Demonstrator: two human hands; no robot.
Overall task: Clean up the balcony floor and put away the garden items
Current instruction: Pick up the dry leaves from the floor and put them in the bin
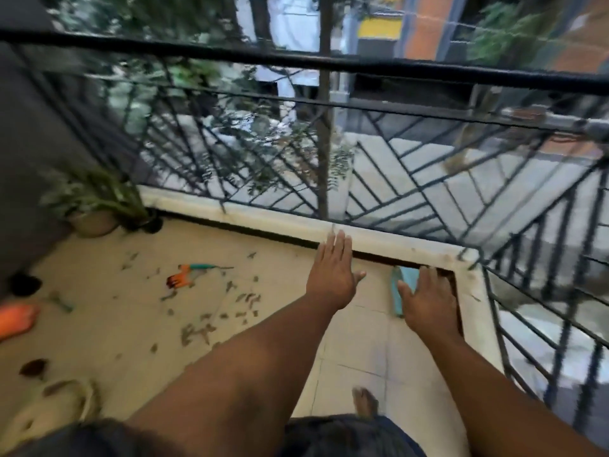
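Tools (pixel 191 275) lie centre-left, well left of our hands — left hand (pixel 333 275) nearer, both spread open, holding nothing.

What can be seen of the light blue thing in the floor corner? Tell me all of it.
The light blue object lies on the tiled floor in the far right corner, close beside the white curb under the railing. It looks flat and longish, plastic perhaps, running toward the camera; blur hides what it is. The right hand, fingers spread, covers its right part, so only the left edge and far end show. Whether the hand touches it cannot be told.
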